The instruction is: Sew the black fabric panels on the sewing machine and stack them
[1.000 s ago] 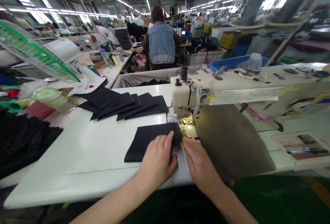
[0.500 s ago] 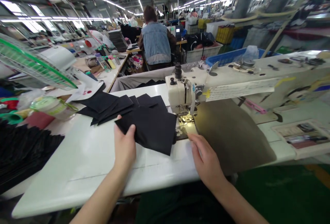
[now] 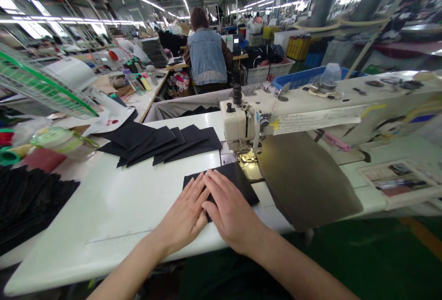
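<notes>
A black fabric piece [image 3: 241, 182] lies on the white sewing table, just in front of the sewing machine's [image 3: 238, 122] lit needle area. Flat on its left part rests my left hand [image 3: 186, 214], fingers stretched out. My right hand [image 3: 233, 210] presses on the same piece from the other side, fingers extended, its tips meeting and partly overlapping the left fingers. Both palms hide the piece's near edge. Several more black pieces [image 3: 165, 143] lie fanned out to the left of the machine head.
A brown-grey sheet [image 3: 304, 180] covers the table right of the needle. Farther right sits a small tool tray [image 3: 404, 180]. A green-rimmed fan [image 3: 44, 81] and a pile of dark fabric [image 3: 31, 203] stand left. A person in a denim vest [image 3: 207, 55] sits ahead.
The black piece my left hand held up by its corner now lies flat, nearer the table's front edge. My right hand has moved left from beside the needle plate onto it.
</notes>
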Demonstrator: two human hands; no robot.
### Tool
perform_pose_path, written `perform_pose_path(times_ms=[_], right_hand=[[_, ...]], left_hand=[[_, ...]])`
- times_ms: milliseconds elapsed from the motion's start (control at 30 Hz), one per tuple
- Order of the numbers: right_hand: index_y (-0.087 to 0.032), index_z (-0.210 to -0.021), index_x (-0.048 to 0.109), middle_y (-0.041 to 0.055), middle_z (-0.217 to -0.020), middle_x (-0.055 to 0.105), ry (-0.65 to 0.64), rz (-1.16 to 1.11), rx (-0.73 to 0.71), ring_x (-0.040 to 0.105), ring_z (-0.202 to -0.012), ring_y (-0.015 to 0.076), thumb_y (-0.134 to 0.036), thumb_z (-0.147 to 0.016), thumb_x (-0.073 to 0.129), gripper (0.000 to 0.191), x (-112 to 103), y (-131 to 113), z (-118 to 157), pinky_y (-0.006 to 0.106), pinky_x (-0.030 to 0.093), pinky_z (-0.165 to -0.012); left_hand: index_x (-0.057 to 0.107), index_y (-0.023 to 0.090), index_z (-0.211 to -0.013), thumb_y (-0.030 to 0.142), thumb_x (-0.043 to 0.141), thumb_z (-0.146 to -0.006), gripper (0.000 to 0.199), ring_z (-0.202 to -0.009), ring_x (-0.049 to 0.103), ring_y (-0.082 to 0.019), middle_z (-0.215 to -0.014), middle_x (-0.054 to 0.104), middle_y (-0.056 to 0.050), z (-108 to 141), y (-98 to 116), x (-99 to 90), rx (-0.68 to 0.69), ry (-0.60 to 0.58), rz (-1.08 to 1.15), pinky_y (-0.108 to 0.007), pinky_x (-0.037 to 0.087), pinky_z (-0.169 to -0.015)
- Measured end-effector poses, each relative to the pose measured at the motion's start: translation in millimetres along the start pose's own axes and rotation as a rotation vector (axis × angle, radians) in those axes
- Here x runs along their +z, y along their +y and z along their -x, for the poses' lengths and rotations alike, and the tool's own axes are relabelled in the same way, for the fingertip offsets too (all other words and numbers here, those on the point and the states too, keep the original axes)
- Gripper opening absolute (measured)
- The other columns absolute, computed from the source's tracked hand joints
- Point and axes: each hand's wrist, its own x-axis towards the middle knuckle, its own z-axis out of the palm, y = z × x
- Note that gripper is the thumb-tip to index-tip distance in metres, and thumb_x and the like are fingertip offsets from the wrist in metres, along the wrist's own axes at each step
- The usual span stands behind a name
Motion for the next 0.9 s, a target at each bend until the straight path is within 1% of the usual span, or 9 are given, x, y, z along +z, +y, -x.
perform_pose_path(times_ms=[100, 167, 267, 367, 433, 500, 567, 733, 900], right_hand=[[-0.004, -0.147, 0.047, 0.0176, -0.153, 0.048, -0.111, 0.137, 0.061, 0.041, -0.145, 0.0283, -0.034, -0.104, 0.046, 0.052, 18, 11, 3, 0.049, 0.038, -0.119], [-0.003, -0.144, 0.051, 0.0186, -0.151, 0.05, -0.099, 0.235, 0.105, 0.044, -0.143, 0.0298, -0.027, -0.102, 0.047, 0.048, 20, 23, 12, 0.05, 0.04, -0.118], [-0.005, -0.14, 0.055, 0.0187, -0.148, 0.054, -0.027, 0.343, 0.146, 0.05, -0.138, 0.031, -0.018, -0.099, 0.046, 0.044, 8, 40, 33, 0.05, 0.047, -0.112], [-0.008, -0.135, 0.06, 0.0187, -0.142, 0.059, 0.011, 0.371, 0.127, 0.056, -0.132, 0.0312, -0.019, -0.098, 0.048, 0.04, -7, 48, 50, 0.051, 0.051, -0.108], [-0.007, -0.133, 0.061, 0.0199, -0.14, 0.061, 0.023, 0.375, 0.11, 0.057, -0.13, 0.0318, -0.02, -0.099, 0.048, 0.039, -12, 49, 56, 0.051, 0.052, -0.107], [-0.006, -0.132, 0.06, 0.0208, -0.139, 0.061, 0.041, 0.379, 0.117, 0.057, -0.13, 0.0324, -0.021, -0.099, 0.049, 0.038, -13, 50, 58, 0.051, 0.052, -0.107], [-0.008, -0.132, 0.06, 0.0198, -0.139, 0.061, 0.054, 0.365, 0.129, 0.056, -0.131, 0.0319, -0.022, -0.099, 0.049, 0.038, -12, 51, 56, 0.051, 0.051, -0.107], [-0.012, -0.132, 0.06, 0.0179, -0.138, 0.061, 0.061, 0.331, 0.153, 0.055, -0.132, 0.032, -0.023, -0.097, 0.052, 0.038, -9, 55, 48, 0.053, 0.051, -0.107], [-0.008, -0.131, 0.06, 0.0194, -0.137, 0.062, 0.055, 0.352, 0.169, 0.054, -0.131, 0.0328, -0.022, -0.097, 0.052, 0.038, -9, 55, 43, 0.053, 0.05, -0.108]], left_hand=[[0.024, 0.018, -0.161, 0.035, 0.048, -0.1, 0.068, -0.153, 0.025, -0.032, -0.166, 0.027, -0.015, 9, -6, 3.4, 0.016, -0.02, -0.05, -0.054, 0.028, -0.123], [0.026, 0.019, -0.16, 0.042, 0.05, -0.101, 0.068, -0.154, 0.024, -0.032, -0.166, 0.025, -0.015, 12, -8, -0.8, 0.01, -0.031, -0.053, -0.053, 0.028, -0.122], [0.044, 0.019, -0.152, 0.049, 0.052, -0.1, 0.061, -0.15, 0.033, -0.033, -0.162, 0.035, -0.016, 5, -4, -5.9, -0.059, -0.039, -0.023, -0.055, 0.032, -0.12], [0.057, 0.014, -0.138, 0.043, 0.048, -0.102, 0.047, -0.148, 0.038, -0.033, -0.155, 0.045, -0.018, -18, 8, -2.0, -0.188, -0.005, 0.003, -0.054, 0.034, -0.12], [0.049, 0.013, -0.146, 0.036, 0.046, -0.103, 0.049, -0.151, 0.033, -0.03, -0.16, 0.04, -0.016, -37, 17, 3.3, -0.142, -0.022, 0.036, -0.052, 0.033, -0.121], [0.04, 0.016, -0.153, 0.036, 0.047, -0.103, 0.055, -0.152, 0.029, -0.029, -0.162, 0.036, -0.014, -53, 22, 7.3, -0.046, -0.06, 0.059, -0.054, 0.028, -0.123], [0.038, 0.019, -0.154, 0.038, 0.05, -0.102, 0.057, -0.152, 0.029, -0.028, -0.162, 0.036, -0.013, -62, 22, 8.5, -0.001, -0.078, 0.066, -0.056, 0.024, -0.123], [0.039, 0.021, -0.154, 0.039, 0.049, -0.102, 0.056, -0.152, 0.029, -0.027, -0.163, 0.035, -0.011, -69, 7, 4.4, 0.028, -0.084, 0.089, -0.055, 0.02, -0.124], [0.041, 0.021, -0.153, 0.038, 0.051, -0.101, 0.056, -0.153, 0.028, -0.026, -0.164, 0.034, -0.011, -75, -2, 0.3, 0.06, -0.113, 0.111, -0.055, 0.019, -0.124]])
